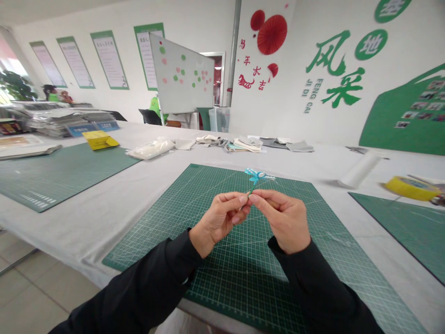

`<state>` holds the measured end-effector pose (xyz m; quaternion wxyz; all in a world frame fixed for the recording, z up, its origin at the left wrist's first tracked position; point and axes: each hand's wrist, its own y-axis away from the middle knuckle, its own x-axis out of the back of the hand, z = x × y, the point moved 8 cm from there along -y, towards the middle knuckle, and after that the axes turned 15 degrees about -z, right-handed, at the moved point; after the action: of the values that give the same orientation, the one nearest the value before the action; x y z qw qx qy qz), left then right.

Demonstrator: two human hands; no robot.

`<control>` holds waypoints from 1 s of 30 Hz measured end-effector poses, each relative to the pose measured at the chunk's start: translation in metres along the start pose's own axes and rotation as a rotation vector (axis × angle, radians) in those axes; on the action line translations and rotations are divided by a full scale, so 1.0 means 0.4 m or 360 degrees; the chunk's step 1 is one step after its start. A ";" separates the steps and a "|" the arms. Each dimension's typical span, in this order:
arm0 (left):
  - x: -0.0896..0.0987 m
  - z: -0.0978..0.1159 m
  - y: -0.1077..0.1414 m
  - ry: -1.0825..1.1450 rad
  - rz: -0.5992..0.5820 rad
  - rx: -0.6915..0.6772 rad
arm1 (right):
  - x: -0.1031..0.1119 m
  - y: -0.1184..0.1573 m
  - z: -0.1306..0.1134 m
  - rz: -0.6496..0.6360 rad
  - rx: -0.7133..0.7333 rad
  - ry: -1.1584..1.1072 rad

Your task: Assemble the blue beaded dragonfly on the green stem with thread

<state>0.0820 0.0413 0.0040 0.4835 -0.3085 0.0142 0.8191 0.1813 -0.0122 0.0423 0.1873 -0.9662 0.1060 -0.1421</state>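
Observation:
A small blue craft flower (256,176) with pale, shiny petal ends and a thin green stem stands upright between my two hands. My left hand (227,211) is closed, pinching the stem between thumb and fingers. From the other side my right hand (287,215) pinches the same stem just below the bloom, thumb against fingertips. The fingertips of both hands meet and hide the lower stem. Both hands are above the green cutting mat (222,278) with its white grid.
More cutting mats lie left (62,176) and right (410,227). Along the back are fabric scraps (243,144), a plastic bag (153,149), a yellow packet (100,140) and a white roll (363,169). Yellow tape (412,188) is at right. Stacked packages (55,118) and people (54,94) are far left.

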 end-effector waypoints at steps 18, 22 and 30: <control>-0.033 0.030 0.011 -0.0117 0.0016 -0.0251 | -0.003 -0.003 0.012 -0.0039 0.0134 -0.0471; -0.041 0.020 0.011 -0.0038 -0.0038 -0.0151 | -0.012 -0.005 0.001 -0.0107 0.0176 -0.0631; -0.056 0.043 0.014 -0.0225 -0.0104 -0.0254 | -0.007 -0.005 0.011 -0.0146 0.0211 -0.0648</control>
<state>0.0766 0.0263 0.0281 0.4835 -0.2878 -0.0952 0.8212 0.1805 -0.0082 0.0386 0.2615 -0.9643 0.0124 0.0410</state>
